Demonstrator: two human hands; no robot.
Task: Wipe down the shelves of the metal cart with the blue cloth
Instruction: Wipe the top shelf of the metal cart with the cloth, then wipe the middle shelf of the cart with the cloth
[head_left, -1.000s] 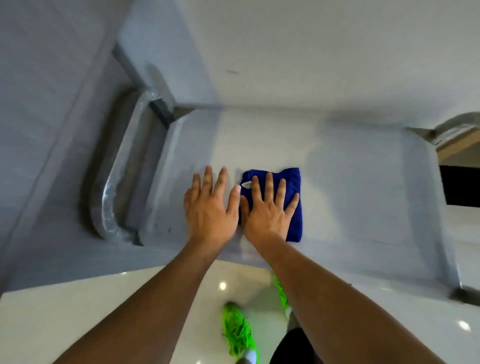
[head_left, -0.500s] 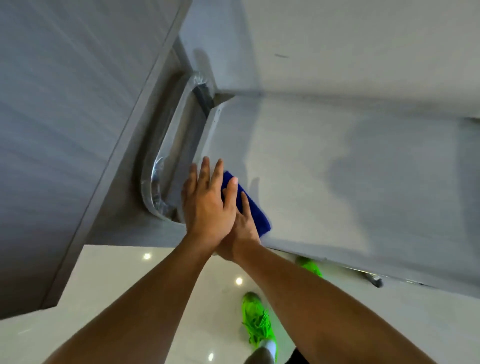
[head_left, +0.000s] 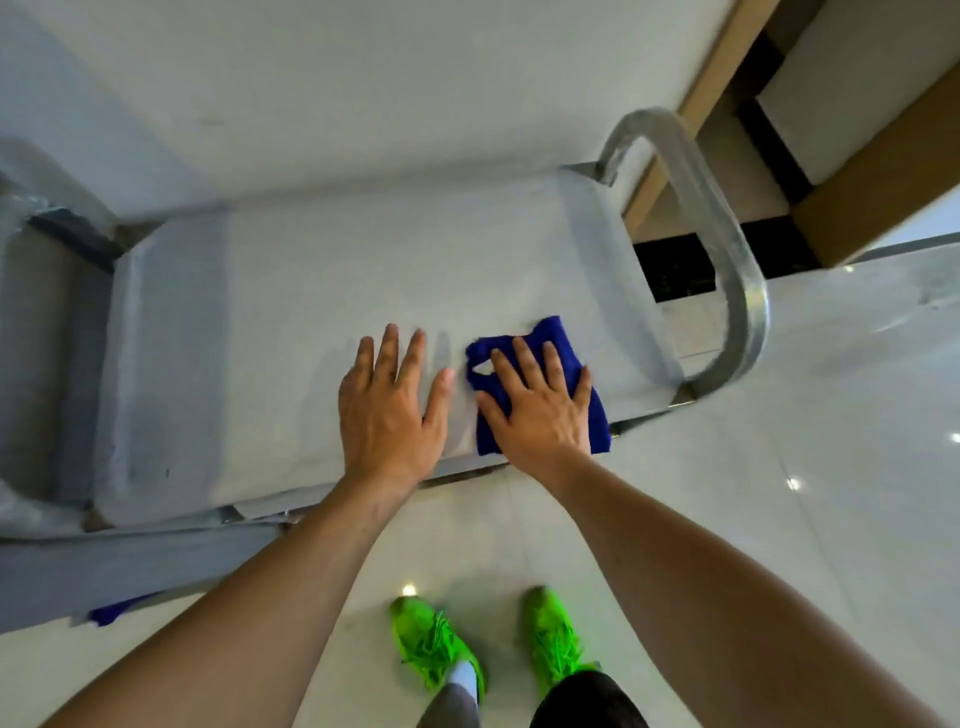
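Shoes of bright green (head_left: 439, 647) sit nearest us on the glossy pale tiled floor (head_left: 831, 467), and from there our two bare forearms reach up and away to the top shelf of the grey metal cart (head_left: 322, 291).

Our left hand (head_left: 389, 410) lies flat on the bare shelf with its fingers straight and slightly fanned, holding nothing. Just beside it, our right hand (head_left: 535, 410) is spread flat on the folded blue cloth (head_left: 550, 338), pressing it down against the metal; the fingers are straight, not curled round it. The two hands sit near each other but apart.

The cloth rests on the right part of the top shelf, near its front edge and close to the curved shiny metal handle (head_left: 727, 234) at that end. We judge its long axis to run front to back, from the near edge away from us, with the far end leaning a little to the right.

As for progress, we judge that we are in the middle of wiping the top shelf. We cannot tell from the surface which parts are already clean, and the stretch to the left shows no clear sign either way. A lower part of the cart shows at bottom left (head_left: 130, 571); any lower shelves look to be left to do.
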